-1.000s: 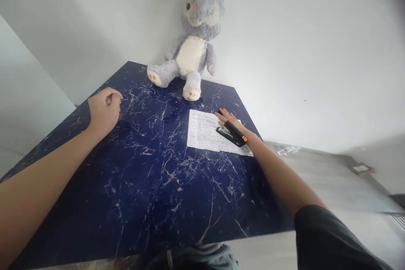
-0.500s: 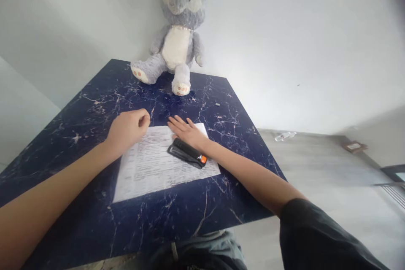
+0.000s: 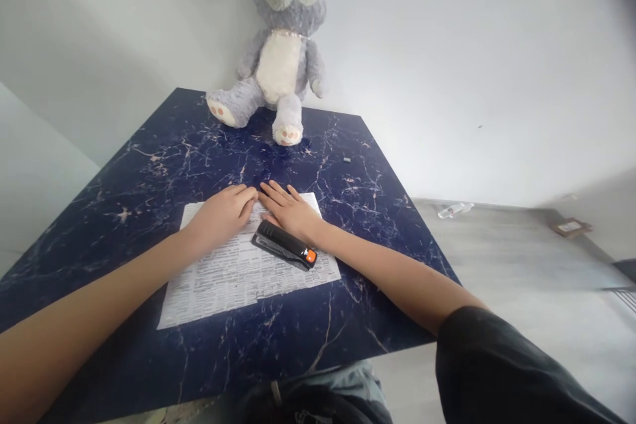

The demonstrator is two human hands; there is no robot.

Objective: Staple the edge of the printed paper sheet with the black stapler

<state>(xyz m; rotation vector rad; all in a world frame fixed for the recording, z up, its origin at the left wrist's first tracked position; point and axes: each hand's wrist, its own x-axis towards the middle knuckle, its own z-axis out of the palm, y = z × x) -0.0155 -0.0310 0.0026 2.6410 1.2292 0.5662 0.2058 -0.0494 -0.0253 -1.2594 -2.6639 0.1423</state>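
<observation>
A printed paper sheet [image 3: 233,271] lies on the dark blue marbled table [image 3: 149,159]. My left hand [image 3: 223,212] rests flat on the sheet's far edge, fingers stretched out and holding nothing. My right hand [image 3: 291,211] lies flat beside it, fingertips almost touching the left hand's. A black stapler [image 3: 284,245] with an orange end sits on the paper just in front of my right wrist, and neither hand grips it.
A grey and white plush rabbit [image 3: 278,59] sits at the table's far edge against the white wall. A small dark bit [image 3: 346,159] lies on the table's right side. On the floor to the right lie a clear bottle [image 3: 452,210] and a small flat box [image 3: 569,226].
The paper and stapler have slid from the table's right side toward the middle under my right hand. My left hand came across from the far left, uncurled and settled flat on the paper.
</observation>
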